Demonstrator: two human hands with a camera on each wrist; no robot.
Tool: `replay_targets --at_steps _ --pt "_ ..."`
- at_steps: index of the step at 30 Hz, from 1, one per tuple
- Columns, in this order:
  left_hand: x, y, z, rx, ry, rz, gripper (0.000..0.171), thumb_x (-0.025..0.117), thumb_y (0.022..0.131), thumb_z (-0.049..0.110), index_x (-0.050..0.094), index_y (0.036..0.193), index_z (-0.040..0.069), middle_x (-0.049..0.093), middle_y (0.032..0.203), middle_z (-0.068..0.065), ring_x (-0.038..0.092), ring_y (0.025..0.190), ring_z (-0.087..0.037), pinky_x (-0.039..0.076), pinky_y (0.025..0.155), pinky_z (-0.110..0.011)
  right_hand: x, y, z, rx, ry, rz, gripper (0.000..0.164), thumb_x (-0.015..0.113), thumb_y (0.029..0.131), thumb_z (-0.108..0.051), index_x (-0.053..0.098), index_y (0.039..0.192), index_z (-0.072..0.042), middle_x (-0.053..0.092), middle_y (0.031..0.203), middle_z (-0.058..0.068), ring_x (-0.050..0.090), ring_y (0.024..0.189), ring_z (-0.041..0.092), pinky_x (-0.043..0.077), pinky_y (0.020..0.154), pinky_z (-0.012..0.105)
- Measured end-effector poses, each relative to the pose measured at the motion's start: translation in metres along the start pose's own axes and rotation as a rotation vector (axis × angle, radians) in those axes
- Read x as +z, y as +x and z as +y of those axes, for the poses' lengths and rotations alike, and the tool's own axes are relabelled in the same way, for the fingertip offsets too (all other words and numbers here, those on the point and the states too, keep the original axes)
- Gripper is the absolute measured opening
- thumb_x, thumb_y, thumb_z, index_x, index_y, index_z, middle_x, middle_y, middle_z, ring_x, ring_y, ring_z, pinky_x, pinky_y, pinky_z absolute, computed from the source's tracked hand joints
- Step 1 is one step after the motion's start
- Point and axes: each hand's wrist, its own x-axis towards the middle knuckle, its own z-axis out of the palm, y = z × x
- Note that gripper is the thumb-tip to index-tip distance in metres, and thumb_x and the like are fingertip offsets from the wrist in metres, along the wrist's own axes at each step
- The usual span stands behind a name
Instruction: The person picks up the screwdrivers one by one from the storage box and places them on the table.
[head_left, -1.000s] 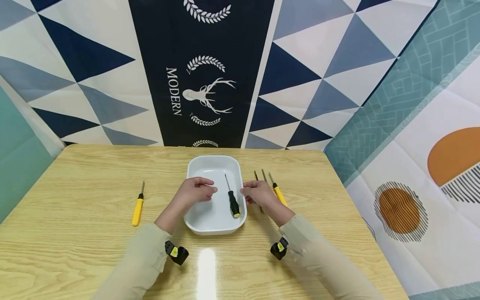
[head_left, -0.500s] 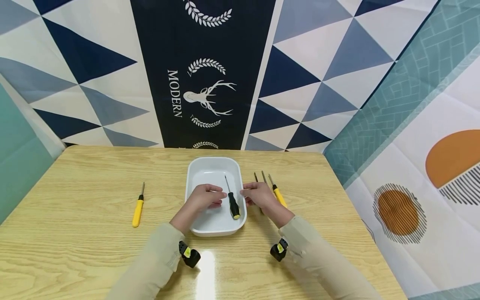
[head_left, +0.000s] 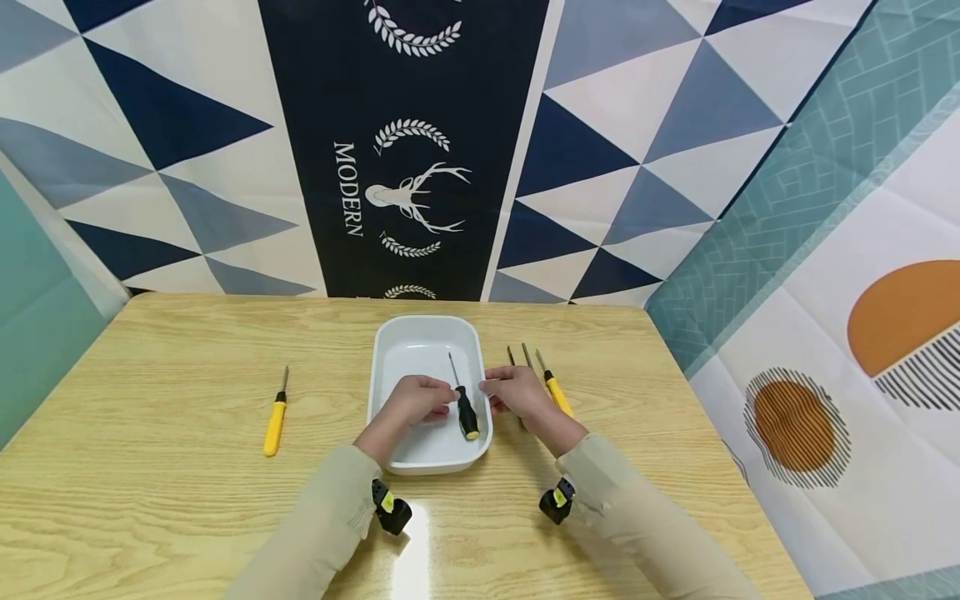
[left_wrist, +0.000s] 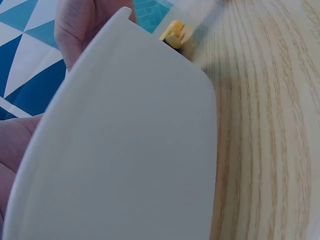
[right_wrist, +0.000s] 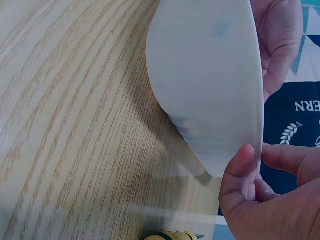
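A white rectangular tray (head_left: 405,454) stands on the table with a black screwdriver (head_left: 468,417) with a yellow end lying inside, shaft pointing away. My left hand (head_left: 412,400) is over the tray, its loosely bent fingers beside the upper end of the screwdriver's handle; whether they touch it cannot be told. In the right wrist view, the same left hand (right_wrist: 280,45) shows beyond the rim. My right hand (head_left: 519,390) holds the tray's right side, its thumb and fingers pinching the rim (right_wrist: 259,125).
A yellow-handled screwdriver (head_left: 276,421) lies left of the tray. To the right, another yellow screwdriver (head_left: 555,390) lies beside two dark shafts (head_left: 527,354), partly hidden by the right hand. A patterned cloth wall (head_left: 405,125) rises behind the table.
My left hand has moved right and slightly nearer over the tray, up to the black screwdriver. The right hand stays at the tray's rim, and the tray has not visibly shifted.
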Motion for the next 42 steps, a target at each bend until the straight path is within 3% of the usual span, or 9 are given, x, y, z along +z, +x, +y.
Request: replay_targets --at_steps 11,19,29,42 --pt "0.007 0.005 -0.002 -0.006 -0.016 0.005 0.028 0.069 0.082 0.016 0.063 0.104 -0.001 0.065 0.093 -0.011 0.064 0.079 -0.016 0.057 0.078 -0.029 -0.001 -0.001 0.0 0.005 -0.006 0.001 0.03 0.061 0.09 -0.011 0.061 0.117 0.0 0.063 0.091 0.011 0.056 0.067 0.013 0.053 0.059 0.023" --pt "0.009 0.009 -0.003 -0.055 0.023 0.016 0.028 0.07 0.081 0.019 0.066 0.102 0.001 0.064 0.091 -0.007 0.062 0.077 -0.013 0.057 0.073 -0.026 0.001 0.0 -0.001 -0.006 -0.006 -0.005 0.029 0.06 0.09 -0.011 0.06 0.117 0.0 0.063 0.092 0.012 0.056 0.066 0.012 0.052 0.058 0.023" --pt "0.013 0.009 -0.003 -0.052 0.014 -0.011 0.027 0.07 0.08 0.014 0.065 0.101 -0.002 0.063 0.078 -0.005 0.061 0.069 -0.011 0.057 0.07 -0.025 0.001 0.0 0.0 -0.015 0.007 -0.001 0.029 0.061 0.09 -0.01 0.061 0.116 0.001 0.064 0.087 0.011 0.056 0.063 0.011 0.052 0.057 0.023" --pt "0.02 0.007 -0.001 -0.063 0.04 0.01 0.028 0.07 0.078 0.009 0.062 0.101 -0.005 0.062 0.082 -0.008 0.062 0.065 -0.012 0.058 0.068 -0.027 0.0 0.001 0.001 -0.024 0.0 -0.019 0.03 0.06 0.091 -0.01 0.06 0.118 0.002 0.065 0.092 0.014 0.057 0.066 0.012 0.053 0.06 0.025"
